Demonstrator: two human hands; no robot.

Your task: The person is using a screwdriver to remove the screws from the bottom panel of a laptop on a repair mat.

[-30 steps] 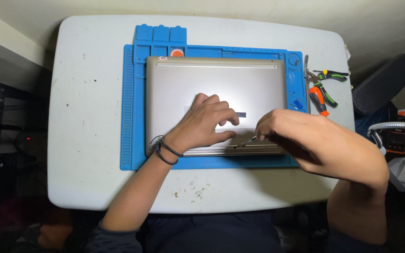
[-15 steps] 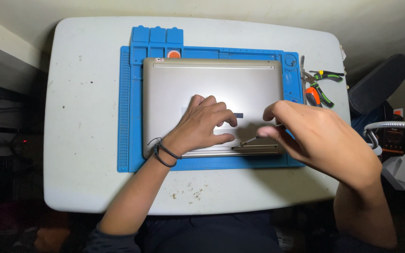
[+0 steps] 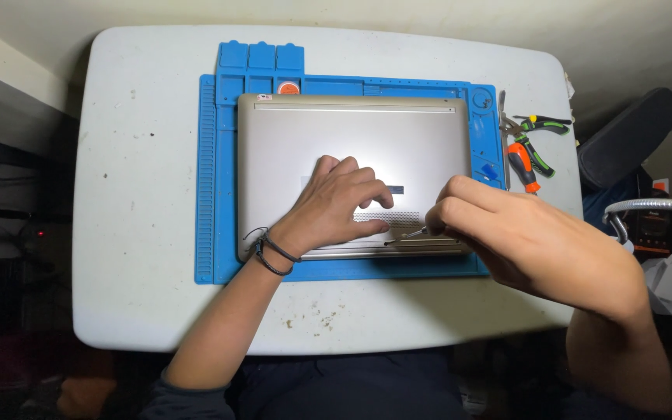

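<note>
Laptop [image 3: 351, 140] lies closed, underside up, silver-gold, in the middle of a blue work mat [image 3: 210, 194] on a white table [image 3: 141, 155]. Its long edges run left-right; a thin slot strip runs along the far edge, a rubber foot strip [image 3: 421, 247] along the near edge.

Left hand [image 3: 336, 204] rests flat on the laptop base, fingers bent and spread, fingertips pressing near the small vent grille [image 3: 398, 218]; it grasps nothing, just holds the case down. Black cord bracelets [image 3: 272, 253] sit on that wrist.

Right hand [image 3: 499, 225] is pinched round a thin metal tool [image 3: 412, 232] (prob. a small screwdriver or pick, too small to tell), thumb and forefinger closed on it. The tool tip touches the near edge of the laptop just beside the foot strip, right of the left hand's thumb.

Labels: a small dark rectangular sticker [image 3: 398, 190] sits mid-base, partly hidden by left fingers; a tiny white-and-red tag [image 3: 263, 98] at the far left corner. A round orange-red disc [image 3: 288, 89] sits in a mat tray at the far edge, below three raised blue compartments [image 3: 262, 56].

Right of the mat: pliers w/ green-black handles [image 3: 542, 123] and an orange-handled tool [image 3: 523, 165], lying close together on the table. A crumpled white carton [image 3: 666, 284] lies off the table at far right, near a flexible metal hose [image 3: 655, 207].
</note>
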